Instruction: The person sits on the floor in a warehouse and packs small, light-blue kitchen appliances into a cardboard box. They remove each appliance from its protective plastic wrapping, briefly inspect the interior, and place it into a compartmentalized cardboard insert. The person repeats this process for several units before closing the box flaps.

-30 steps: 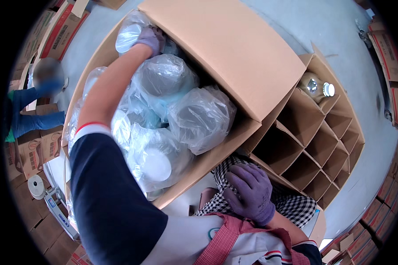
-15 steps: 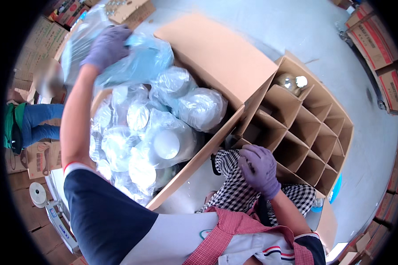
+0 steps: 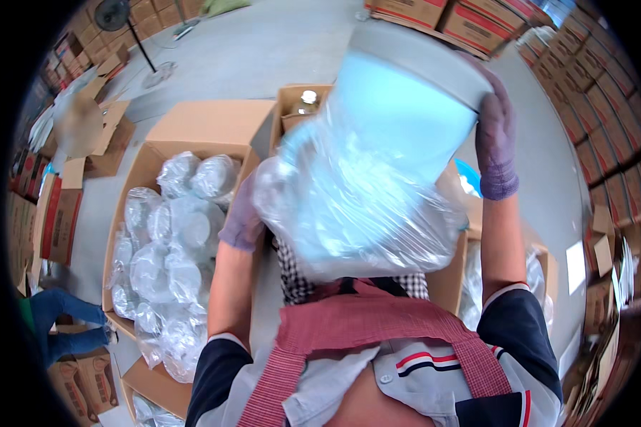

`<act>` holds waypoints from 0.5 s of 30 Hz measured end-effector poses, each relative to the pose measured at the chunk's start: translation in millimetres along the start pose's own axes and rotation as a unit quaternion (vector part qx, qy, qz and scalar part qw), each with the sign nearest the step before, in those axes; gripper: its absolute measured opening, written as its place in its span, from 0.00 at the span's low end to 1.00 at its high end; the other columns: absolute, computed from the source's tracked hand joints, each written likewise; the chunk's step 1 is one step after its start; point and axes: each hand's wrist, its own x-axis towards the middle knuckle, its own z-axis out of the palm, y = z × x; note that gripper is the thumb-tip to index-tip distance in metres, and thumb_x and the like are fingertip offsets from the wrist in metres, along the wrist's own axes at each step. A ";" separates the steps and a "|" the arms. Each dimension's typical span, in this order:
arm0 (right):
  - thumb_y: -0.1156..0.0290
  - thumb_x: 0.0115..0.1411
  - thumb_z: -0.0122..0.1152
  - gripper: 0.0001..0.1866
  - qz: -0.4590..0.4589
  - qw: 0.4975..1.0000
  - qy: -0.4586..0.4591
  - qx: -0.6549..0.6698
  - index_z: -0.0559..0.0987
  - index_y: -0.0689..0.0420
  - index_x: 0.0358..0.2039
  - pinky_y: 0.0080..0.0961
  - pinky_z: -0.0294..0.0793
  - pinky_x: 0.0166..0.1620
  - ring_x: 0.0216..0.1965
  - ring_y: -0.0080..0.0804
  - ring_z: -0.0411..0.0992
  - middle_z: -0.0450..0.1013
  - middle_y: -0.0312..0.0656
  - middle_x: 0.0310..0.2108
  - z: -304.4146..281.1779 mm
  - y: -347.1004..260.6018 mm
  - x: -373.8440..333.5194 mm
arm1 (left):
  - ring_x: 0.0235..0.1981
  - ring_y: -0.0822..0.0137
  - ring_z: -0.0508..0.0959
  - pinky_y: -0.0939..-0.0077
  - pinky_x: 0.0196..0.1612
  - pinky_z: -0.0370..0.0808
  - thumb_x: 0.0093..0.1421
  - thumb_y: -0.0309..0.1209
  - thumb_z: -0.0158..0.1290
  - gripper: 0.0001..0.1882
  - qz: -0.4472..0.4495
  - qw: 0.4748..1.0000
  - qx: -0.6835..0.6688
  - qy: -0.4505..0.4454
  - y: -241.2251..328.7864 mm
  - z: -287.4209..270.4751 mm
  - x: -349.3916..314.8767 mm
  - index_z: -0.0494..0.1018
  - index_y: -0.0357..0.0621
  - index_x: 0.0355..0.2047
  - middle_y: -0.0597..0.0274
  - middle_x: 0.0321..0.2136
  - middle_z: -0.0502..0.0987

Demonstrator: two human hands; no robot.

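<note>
Fingers of the right hand are closed on a blue bin right of the open carton, those of the left hand are hidden, and this apparent holding step next wants steadiness.

A bin, its lower part inside a bag, is between the left hand and the right hand. To the left on the floor stands an open carton with bagged jars from far edge to near. Behind the bin, a second carton holds a bottle near its far edge. Stacked boxes line the floor's right edge; a fan stands toward its far left corner.
</note>
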 end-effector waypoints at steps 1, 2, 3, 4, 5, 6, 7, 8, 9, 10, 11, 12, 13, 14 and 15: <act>0.63 0.58 0.57 0.18 -0.007 0.993 -0.042 -0.107 0.77 0.59 0.46 0.27 0.68 0.50 0.47 0.32 0.71 0.74 0.45 0.46 -7.5 -5.3 -10.8 | 0.55 0.69 0.67 0.72 0.56 0.67 0.65 0.34 0.47 0.24 0.030 0.990 0.111 -0.082 11.6 29.2 7.4 0.60 0.39 0.59 0.61 0.51 0.68; 0.62 0.57 0.59 0.16 -0.024 0.974 -0.083 -0.210 0.78 0.59 0.42 0.27 0.71 0.45 0.41 0.31 0.75 0.77 0.44 0.40 -13.1 -11.0 -21.4 | 0.56 0.69 0.67 0.72 0.58 0.65 0.65 0.35 0.47 0.24 0.035 0.999 -0.006 -0.026 20.6 61.5 13.5 0.59 0.39 0.59 0.61 0.52 0.68; 0.60 0.57 0.60 0.16 -0.018 0.939 -0.077 -0.335 0.80 0.58 0.38 0.29 0.72 0.42 0.37 0.35 0.76 0.78 0.43 0.36 0.8 -19.9 -37.4 | 0.56 0.69 0.66 0.73 0.60 0.62 0.65 0.36 0.46 0.25 0.034 0.991 -0.121 0.034 22.4 90.6 20.5 0.59 0.39 0.60 0.60 0.52 0.67; 0.58 0.57 0.58 0.16 -0.049 0.929 -0.107 -0.351 0.80 0.58 0.37 0.30 0.72 0.41 0.35 0.39 0.75 0.77 0.46 0.35 9.0 -14.2 -40.8 | 0.58 0.66 0.64 0.73 0.61 0.61 0.66 0.36 0.44 0.25 0.006 0.998 -0.061 -0.015 7.8 102.1 32.7 0.58 0.38 0.60 0.58 0.54 0.66; 0.57 0.58 0.57 0.17 -0.082 0.917 -0.138 -0.366 0.80 0.59 0.37 0.30 0.73 0.40 0.34 0.42 0.75 0.77 0.48 0.34 15.0 -1.3 -40.2 | 0.60 0.63 0.63 0.73 0.62 0.59 0.68 0.37 0.41 0.25 -0.021 0.998 -0.002 -0.064 -21.2 105.3 38.5 0.57 0.38 0.60 0.56 0.55 0.66; 0.57 0.60 0.55 0.18 -0.044 0.942 -0.141 -0.301 0.80 0.59 0.37 0.30 0.73 0.40 0.33 0.41 0.75 0.77 0.48 0.34 10.2 11.5 -43.9 | 0.62 0.62 0.60 0.73 0.63 0.56 0.68 0.37 0.39 0.25 -0.083 0.988 0.096 -0.085 -28.4 110.9 16.1 0.56 0.37 0.61 0.54 0.58 0.63; 0.56 0.61 0.53 0.19 -0.014 0.964 -0.141 -0.227 0.79 0.60 0.38 0.30 0.73 0.40 0.33 0.41 0.76 0.77 0.48 0.34 6.1 22.2 -43.5 | 0.63 0.61 0.58 0.73 0.65 0.53 0.69 0.37 0.36 0.25 -0.140 0.962 0.207 -0.114 -30.9 114.3 -8.4 0.54 0.36 0.62 0.52 0.60 0.61; 0.55 0.62 0.51 0.20 0.012 0.979 -0.134 -0.155 0.79 0.60 0.38 0.30 0.73 0.40 0.33 0.40 0.76 0.77 0.48 0.33 0.5 34.7 -40.6 | 0.65 0.60 0.56 0.72 0.66 0.51 0.69 0.36 0.34 0.26 -0.189 0.920 0.306 -0.158 -34.8 119.7 -31.8 0.53 0.35 0.63 0.50 0.62 0.58; 0.57 0.63 0.49 0.19 0.071 0.989 -0.116 -0.066 0.79 0.60 0.39 0.29 0.73 0.41 0.34 0.35 0.75 0.77 0.46 0.34 -8.6 49.3 -39.1 | 0.65 0.61 0.56 0.75 0.66 0.49 0.69 0.39 0.36 0.28 -0.195 0.918 0.277 -0.205 -60.1 91.5 -47.0 0.52 0.35 0.64 0.52 0.63 0.59; 0.58 0.64 0.48 0.19 0.133 0.986 -0.097 0.026 0.79 0.60 0.40 0.27 0.73 0.41 0.35 0.30 0.75 0.77 0.43 0.35 -20.3 73.4 -45.2 | 0.63 0.60 0.60 0.74 0.65 0.53 0.67 0.42 0.39 0.28 -0.214 0.915 0.248 -0.234 -51.8 66.8 -51.8 0.60 0.35 0.61 0.52 0.59 0.65; 0.60 0.65 0.46 0.18 0.200 0.971 -0.080 0.102 0.79 0.60 0.40 0.25 0.73 0.42 0.37 0.25 0.74 0.78 0.41 0.35 -31.7 94.1 -52.6 | 0.61 0.61 0.63 0.72 0.64 0.55 0.67 0.42 0.40 0.27 -0.197 0.907 0.315 -0.200 -25.1 76.9 -32.1 0.63 0.35 0.59 0.53 0.57 0.68; 0.62 0.65 0.45 0.17 0.316 0.948 -0.025 0.036 0.79 0.60 0.39 0.25 0.72 0.44 0.37 0.29 0.74 0.78 0.42 0.35 -32.0 112.6 -52.3 | 0.60 0.61 0.65 0.70 0.63 0.58 0.67 0.42 0.40 0.26 -0.173 0.895 0.378 -0.162 1.3 88.5 -6.6 0.65 0.36 0.57 0.53 0.55 0.70; 0.63 0.64 0.45 0.17 0.194 0.967 -0.087 -0.143 0.79 0.60 0.38 0.27 0.72 0.45 0.37 0.33 0.75 0.77 0.43 0.34 -7.5 105.3 -41.8 | 0.55 0.64 0.70 0.71 0.57 0.64 0.69 0.40 0.37 0.23 -0.067 0.981 0.170 -0.063 3.8 63.5 6.9 0.68 0.36 0.54 0.58 0.52 0.72; 0.64 0.62 0.48 0.15 0.059 0.986 -0.075 -0.139 0.79 0.61 0.36 0.31 0.72 0.45 0.37 0.39 0.75 0.77 0.45 0.34 16.8 103.8 -39.6 | 0.55 0.65 0.69 0.70 0.57 0.65 0.68 0.40 0.39 0.23 -0.001 0.996 0.084 -0.002 16.9 72.9 37.8 0.67 0.36 0.55 0.57 0.53 0.71; 0.66 0.60 0.51 0.12 -0.078 0.982 -0.064 -0.160 0.79 0.61 0.34 0.34 0.72 0.44 0.37 0.40 0.75 0.77 0.46 0.34 46.7 100.8 -35.0 | 0.54 0.67 0.69 0.69 0.57 0.65 0.67 0.40 0.41 0.23 0.074 0.996 0.015 0.052 34.3 79.8 66.6 0.67 0.36 0.56 0.56 0.53 0.71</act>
